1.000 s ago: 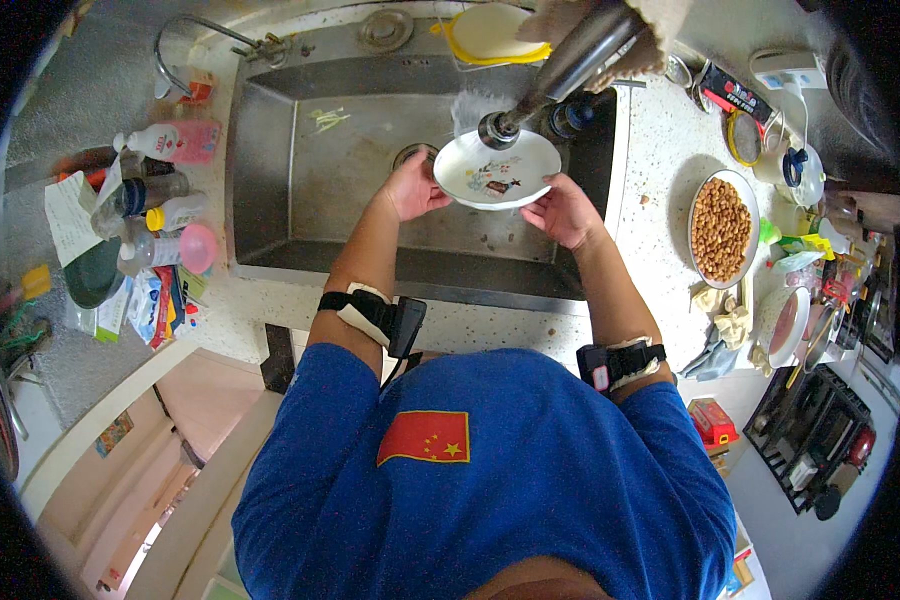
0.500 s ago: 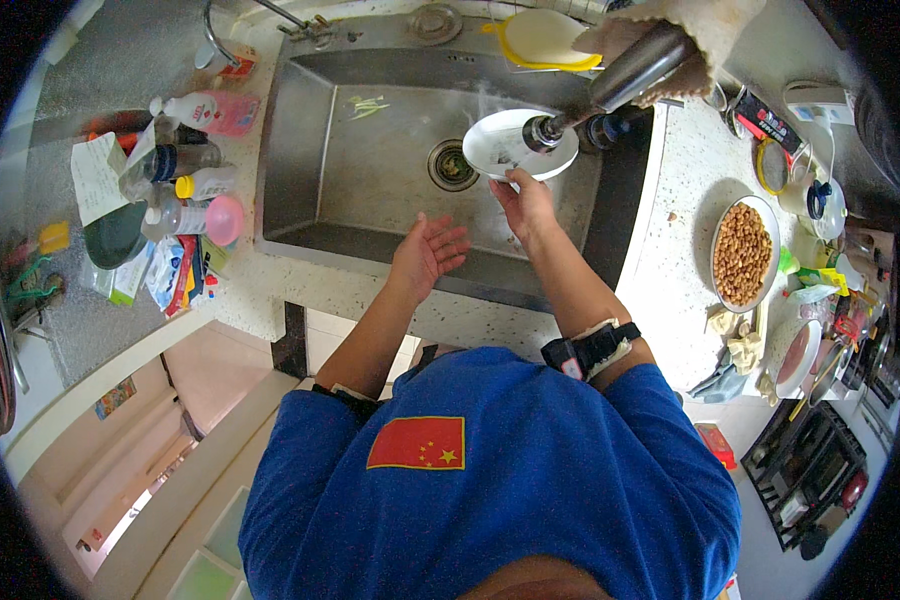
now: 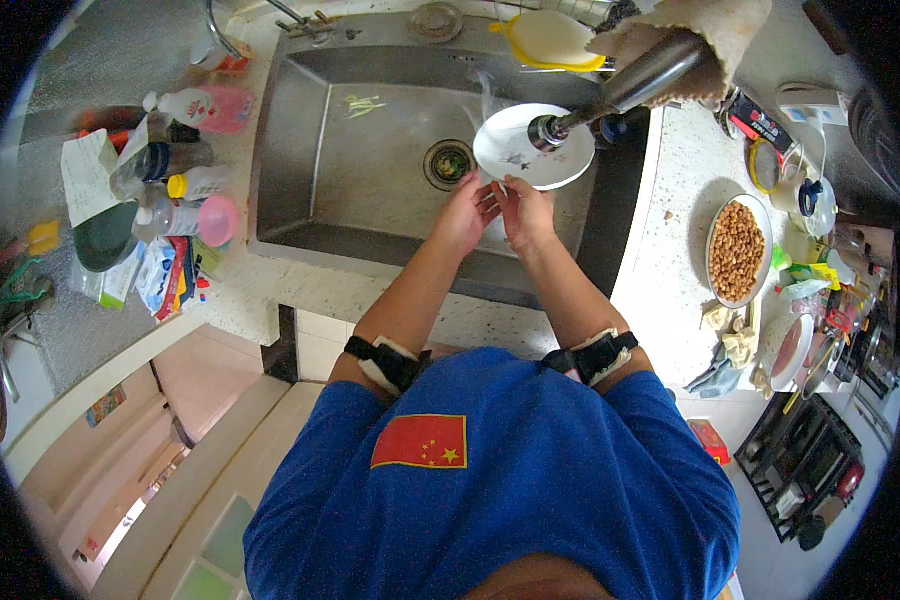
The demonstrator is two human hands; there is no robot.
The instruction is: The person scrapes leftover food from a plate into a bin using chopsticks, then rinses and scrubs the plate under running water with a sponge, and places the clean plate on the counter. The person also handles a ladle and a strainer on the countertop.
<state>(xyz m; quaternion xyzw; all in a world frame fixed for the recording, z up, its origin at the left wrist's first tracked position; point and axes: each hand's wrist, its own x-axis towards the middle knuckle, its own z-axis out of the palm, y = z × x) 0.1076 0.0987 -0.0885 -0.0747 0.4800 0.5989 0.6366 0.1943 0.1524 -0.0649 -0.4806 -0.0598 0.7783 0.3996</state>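
My right hand (image 3: 527,215) grips the near rim of a white plate (image 3: 560,165), thumb on top, and holds it tilted over the sink (image 3: 370,200). The head of a dark tap (image 3: 620,90) hangs right above the plate and hides part of it. A small dark pattern shows on the plate's face. My left hand (image 3: 460,217) is just left of the right one, fingers extended and a little apart, holding nothing. Its fingertips come close to the right hand; whether they touch is hard to tell. The drain (image 3: 448,164) lies beyond my left hand.
Green scraps (image 3: 364,106) lie in the sink's far left. A beige cloth (image 3: 695,45) drapes by the tap. On the right counter stands a bowl of peanuts (image 3: 738,252). Several bottles (image 3: 210,108) and a pink cup (image 3: 217,221) crowd the left side. A yellow-rimmed board (image 3: 550,42) sits behind.
My left hand has moved right and forward, from over the sink's near side to beside my right hand. The plate has shifted slightly right and up in the picture.
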